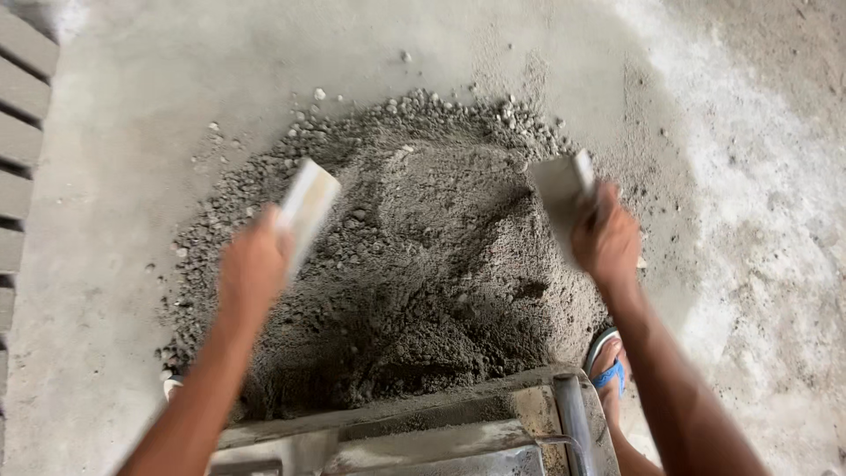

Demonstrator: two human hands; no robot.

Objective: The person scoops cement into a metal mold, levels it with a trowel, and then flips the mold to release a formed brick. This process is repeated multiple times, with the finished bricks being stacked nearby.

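A heap of dark grey gravel-and-sand mix [414, 264] lies on the concrete floor. My left hand [254, 264] grips a flat pale board [308, 207], held tilted over the heap's left side. My right hand [606, 240] grips a second flat grey board [560, 189] at the heap's right edge, its lower part pressed against the mix. Both boards face inward toward the pile. Loose pebbles ring the heap's far edge.
A metal mould or container rim [458, 423] coated in cement sits at the bottom, just below the heap. My foot in a blue sandal [608, 366] stands to its right. Stacked grey slats [22, 141] line the left edge. Bare concrete floor [749, 176] surrounds everything.
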